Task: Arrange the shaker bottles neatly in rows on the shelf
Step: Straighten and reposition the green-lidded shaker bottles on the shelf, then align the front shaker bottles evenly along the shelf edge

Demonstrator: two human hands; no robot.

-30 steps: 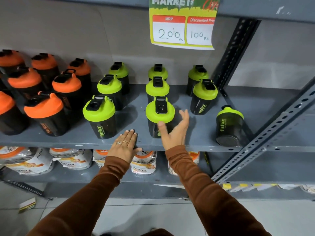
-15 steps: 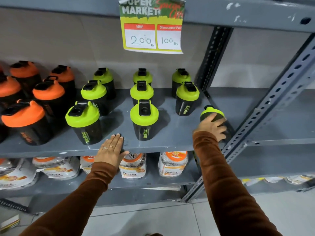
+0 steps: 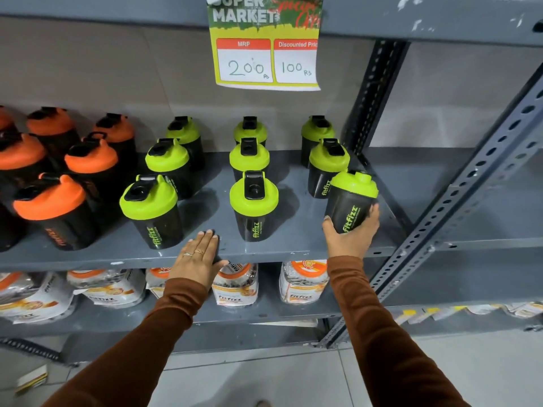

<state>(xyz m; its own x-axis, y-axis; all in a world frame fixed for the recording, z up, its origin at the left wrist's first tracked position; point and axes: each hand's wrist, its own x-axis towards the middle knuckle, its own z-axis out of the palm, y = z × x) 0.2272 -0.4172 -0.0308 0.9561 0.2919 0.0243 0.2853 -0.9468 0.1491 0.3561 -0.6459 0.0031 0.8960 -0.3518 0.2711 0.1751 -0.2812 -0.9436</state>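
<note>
Black shaker bottles with green lids stand in rows on the grey shelf [image 3: 293, 245]. My right hand [image 3: 351, 235] grips one green-lidded shaker bottle [image 3: 351, 201] from below, tilted, at the front of the right column, just ahead of another green-lidded bottle [image 3: 326, 168]. The middle column's front bottle [image 3: 254, 205] and the left column's front bottle [image 3: 151, 211] stand upright. My left hand [image 3: 198, 258] lies flat, fingers spread, on the shelf's front edge between those two. Orange-lidded shakers [image 3: 54, 211] fill the shelf's left part.
A slanted perforated metal upright [image 3: 458, 201] crosses just right of the held bottle. A price sign [image 3: 266, 45] hangs from the shelf above. Pouches [image 3: 235, 286] sit on the lower shelf. The shelf section to the right holds nothing visible.
My right hand went from the middle front bottle to the far-right bottle, closed on it, and brought it left toward the right column. My left hand stayed on the shelf edge.
</note>
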